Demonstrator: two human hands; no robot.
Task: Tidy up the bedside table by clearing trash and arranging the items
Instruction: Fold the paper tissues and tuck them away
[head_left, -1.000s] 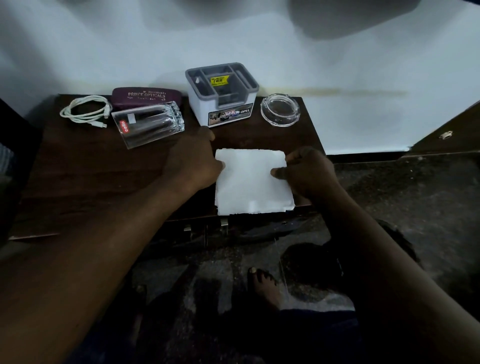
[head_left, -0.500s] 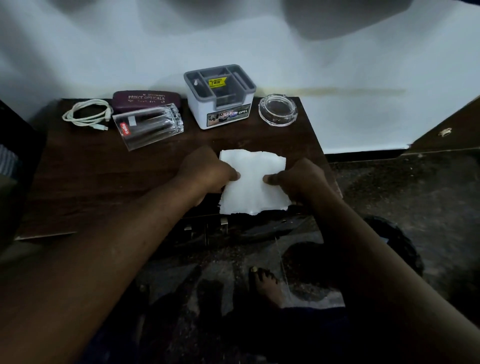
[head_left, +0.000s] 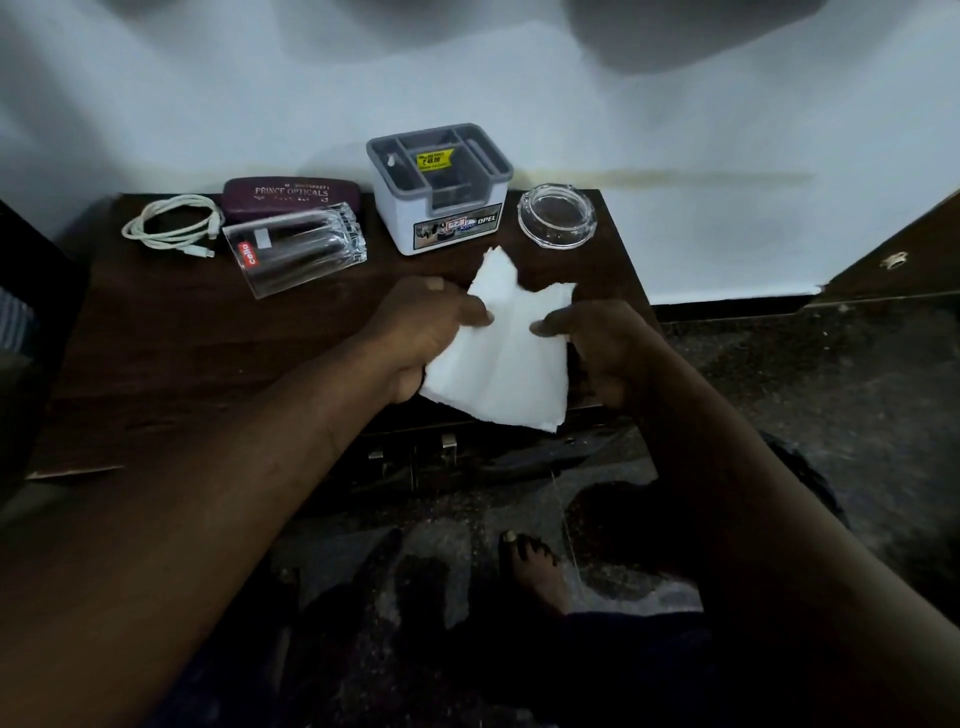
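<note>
The white paper (head_left: 504, 358) is in both hands, near the front edge of the bedside table (head_left: 156, 364), close to its front right corner. The left hand (head_left: 415, 332) pinches the left side of the paper, thumb on top and fingers curled under it. The right hand (head_left: 597, 348) pinches the right side the same way. The two hands are close together, so the paper bends in the middle and its far corners stick up. I think the person holds it like this to fold it or squash it into a ball, since it looks like the trash to clear away.

The other things sit in a row along the back edge, by the wall. I think they are there to leave the front of the table free for the hands. The white cable (head_left: 171, 226) lies coiled near the back left corner. Next to it is the dark glasses case (head_left: 291, 195), with the clear pen pack (head_left: 296, 249) lying tilted just in front of it. The grey and white box (head_left: 439, 192) stands upright in the middle of the back edge. The glass dish (head_left: 557, 215) sits near the back right corner, just beside the box.
</note>
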